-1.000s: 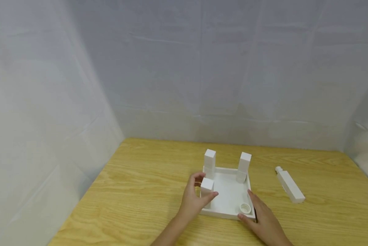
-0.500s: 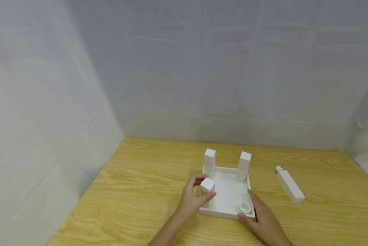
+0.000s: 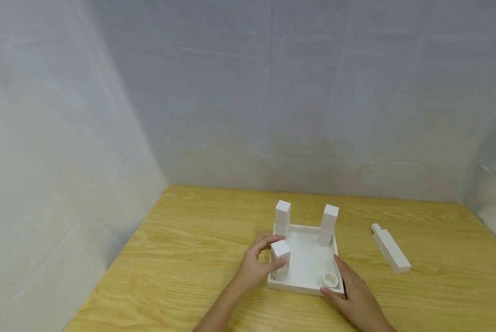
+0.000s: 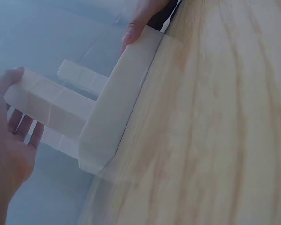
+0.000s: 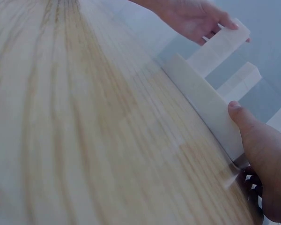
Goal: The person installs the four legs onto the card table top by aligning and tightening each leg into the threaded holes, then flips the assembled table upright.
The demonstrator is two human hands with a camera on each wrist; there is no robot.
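Note:
A white square tray (image 3: 310,289) lies on the wooden table. Two white blocks stand upright in its back corners, one on the left (image 3: 282,216) and one on the right (image 3: 329,222). My left hand (image 3: 269,252) grips a third white block (image 3: 280,265) standing in the front-left corner, thumb on one face and fingers on the other (image 4: 25,133). My right hand (image 3: 338,279) rests at the tray's front-right corner, its thumb (image 5: 250,133) lying straight against the tray wall (image 5: 201,98). A small round white cap (image 3: 330,279) sits inside that corner. A thin dark sliver shows under the right palm; what it is I cannot tell.
A fourth white block (image 3: 391,250) with a small peg end lies flat on the table (image 3: 190,249), to the right of the tray. Pale fabric walls close in the table at the back and on both sides.
The front-left block tipped in my left hand half a second ago and now stands upright in its corner. My left wrist has drawn back slightly. The right hand has stayed put.

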